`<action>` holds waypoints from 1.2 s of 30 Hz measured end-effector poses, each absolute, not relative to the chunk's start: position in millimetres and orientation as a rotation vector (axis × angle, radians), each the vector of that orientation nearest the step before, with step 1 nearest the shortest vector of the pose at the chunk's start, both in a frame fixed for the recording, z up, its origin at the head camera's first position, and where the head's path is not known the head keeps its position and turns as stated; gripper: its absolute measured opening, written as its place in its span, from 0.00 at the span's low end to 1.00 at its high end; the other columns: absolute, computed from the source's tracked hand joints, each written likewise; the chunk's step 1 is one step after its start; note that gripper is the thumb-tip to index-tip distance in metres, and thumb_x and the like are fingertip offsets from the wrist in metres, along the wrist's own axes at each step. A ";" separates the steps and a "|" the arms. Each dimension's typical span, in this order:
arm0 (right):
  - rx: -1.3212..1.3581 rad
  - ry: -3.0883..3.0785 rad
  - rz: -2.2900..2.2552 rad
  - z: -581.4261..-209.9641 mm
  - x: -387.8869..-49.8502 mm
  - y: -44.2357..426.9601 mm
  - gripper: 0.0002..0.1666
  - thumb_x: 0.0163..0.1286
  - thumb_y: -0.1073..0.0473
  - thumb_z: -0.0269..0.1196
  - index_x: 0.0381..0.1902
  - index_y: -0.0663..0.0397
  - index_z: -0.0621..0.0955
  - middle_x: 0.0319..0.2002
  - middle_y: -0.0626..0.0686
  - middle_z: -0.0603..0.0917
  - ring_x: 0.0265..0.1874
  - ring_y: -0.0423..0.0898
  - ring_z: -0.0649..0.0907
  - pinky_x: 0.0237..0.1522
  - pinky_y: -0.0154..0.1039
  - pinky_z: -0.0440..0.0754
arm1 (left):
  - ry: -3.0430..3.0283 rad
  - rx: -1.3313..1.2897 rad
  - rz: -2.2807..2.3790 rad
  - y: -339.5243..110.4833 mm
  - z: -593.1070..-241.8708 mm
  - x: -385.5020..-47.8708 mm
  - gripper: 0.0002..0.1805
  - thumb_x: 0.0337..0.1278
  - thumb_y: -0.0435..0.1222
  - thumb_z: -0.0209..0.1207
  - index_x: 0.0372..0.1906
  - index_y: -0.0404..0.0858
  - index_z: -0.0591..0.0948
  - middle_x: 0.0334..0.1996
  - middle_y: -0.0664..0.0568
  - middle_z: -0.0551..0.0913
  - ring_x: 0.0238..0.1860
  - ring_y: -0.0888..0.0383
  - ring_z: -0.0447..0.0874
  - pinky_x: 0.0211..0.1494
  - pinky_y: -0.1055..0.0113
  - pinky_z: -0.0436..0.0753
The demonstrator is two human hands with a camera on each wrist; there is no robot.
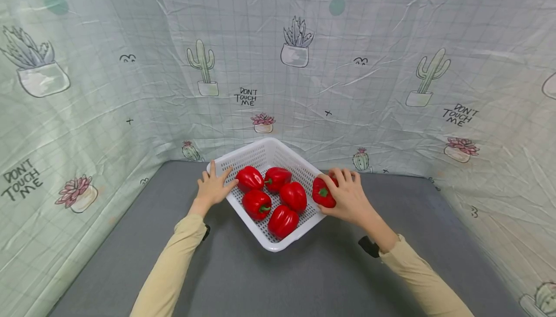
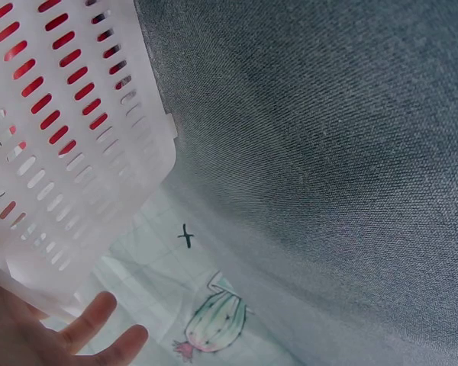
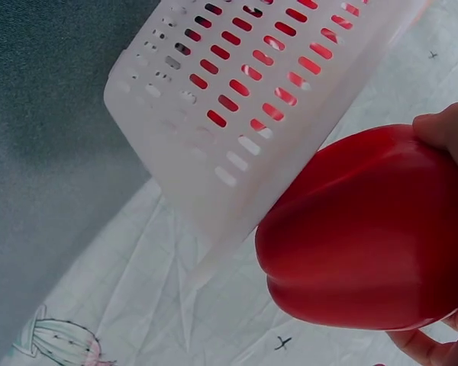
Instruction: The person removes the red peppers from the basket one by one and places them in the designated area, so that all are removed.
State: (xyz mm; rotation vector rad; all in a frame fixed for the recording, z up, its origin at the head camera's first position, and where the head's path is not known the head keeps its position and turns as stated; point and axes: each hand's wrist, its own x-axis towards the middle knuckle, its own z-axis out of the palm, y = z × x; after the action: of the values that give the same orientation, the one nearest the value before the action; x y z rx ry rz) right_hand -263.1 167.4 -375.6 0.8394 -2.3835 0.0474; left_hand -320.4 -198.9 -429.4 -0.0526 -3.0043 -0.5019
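Observation:
A white plastic basket (image 1: 274, 246) with slotted walls stands on the grey table, one corner toward me. Several red bell peppers (image 1: 283, 221) lie inside it. At the basket's left corner is my left hand (image 1: 211, 190), fingers spread over and beside the rim; in the left wrist view some of its fingers (image 2: 91, 320) stick out past the wall. My right hand (image 1: 349, 199) grips another red bell pepper (image 1: 321, 192) by the basket's right corner, its green stem facing me. The right wrist view shows this pepper (image 3: 366, 236) close against the basket's outer wall.
The grey tabletop (image 1: 269, 283) spreads around the basket. Behind and at both sides hangs a pale curtain (image 1: 243, 27) printed with cacti and lettering; it meets the table's back edge just behind the basket.

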 end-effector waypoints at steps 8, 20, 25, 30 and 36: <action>0.798 -2.387 0.102 -376.3 -259.9 176.9 0.42 0.38 0.43 0.71 0.52 0.50 0.70 0.46 0.55 0.71 0.43 0.51 0.68 0.41 0.52 0.65 | -2.996 -0.055 -0.503 -199.2 -431.4 -320.1 0.36 0.56 0.59 0.44 0.67 0.45 0.59 0.68 0.30 0.37 0.61 0.26 0.47 0.56 0.30 0.51; 0.705 -2.344 0.207 -378.5 -257.6 197.4 0.43 0.36 0.43 0.71 0.52 0.51 0.71 0.44 0.57 0.72 0.43 0.53 0.70 0.39 0.51 0.66 | -2.994 -0.048 -0.503 -198.3 -432.9 -321.4 0.36 0.56 0.58 0.44 0.67 0.45 0.58 0.68 0.31 0.37 0.61 0.27 0.47 0.56 0.30 0.51; 0.651 -2.385 0.252 -379.0 -255.5 206.0 0.46 0.34 0.44 0.73 0.53 0.50 0.70 0.45 0.58 0.71 0.45 0.53 0.70 0.40 0.53 0.68 | -2.995 -0.048 -0.487 -197.7 -432.2 -320.6 0.38 0.56 0.58 0.44 0.68 0.44 0.55 0.68 0.30 0.37 0.61 0.26 0.47 0.56 0.30 0.51; 0.632 -2.416 0.278 -379.7 -256.1 213.7 0.47 0.34 0.46 0.74 0.54 0.50 0.69 0.45 0.58 0.71 0.46 0.54 0.70 0.40 0.54 0.69 | -2.988 -0.044 -0.470 -197.6 -432.2 -321.5 0.40 0.56 0.58 0.44 0.69 0.41 0.53 0.68 0.31 0.39 0.60 0.26 0.48 0.56 0.30 0.52; 0.621 -2.424 0.291 -381.9 -257.3 220.2 0.47 0.34 0.47 0.74 0.54 0.50 0.68 0.45 0.59 0.70 0.46 0.55 0.69 0.39 0.54 0.69 | -3.002 -0.004 -0.422 -202.2 -430.5 -324.5 0.45 0.55 0.59 0.44 0.69 0.35 0.48 0.68 0.32 0.42 0.61 0.27 0.48 0.56 0.31 0.53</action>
State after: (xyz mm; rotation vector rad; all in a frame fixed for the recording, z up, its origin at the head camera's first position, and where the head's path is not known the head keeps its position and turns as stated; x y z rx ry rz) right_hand -257.3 220.2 -381.9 0.6212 -2.4241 0.2910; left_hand -324.5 -202.2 -430.5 -0.0038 -3.0025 -0.4217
